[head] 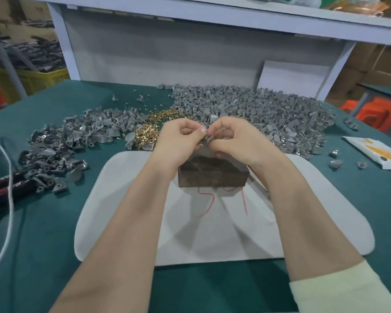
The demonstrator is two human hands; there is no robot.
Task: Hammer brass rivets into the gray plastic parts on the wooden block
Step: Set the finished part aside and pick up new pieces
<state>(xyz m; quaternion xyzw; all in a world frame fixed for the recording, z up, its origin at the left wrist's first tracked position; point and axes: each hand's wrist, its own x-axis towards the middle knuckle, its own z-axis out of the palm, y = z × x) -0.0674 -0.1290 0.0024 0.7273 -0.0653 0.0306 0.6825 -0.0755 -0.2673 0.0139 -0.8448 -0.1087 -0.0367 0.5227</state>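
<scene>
**Gray plastic part (209,142) pinched above the wooden block (212,175)**

From my seat I see the left hand (178,141) and the right hand (237,141) with fingers curled in, both pinching the gray plastic part over the block's far edge. A brassy glint shows where the fingertips meet, but I cannot tell what it is. The block stands on a white mat (122,211) on the green table cover (43,233). Brass rivets (149,132) lie heaped just left of the hands, between a left pile of gray parts (61,150) and a bigger far-right pile (257,107). A black-and-red tool handle (9,185) lies at the left edge.
</scene>
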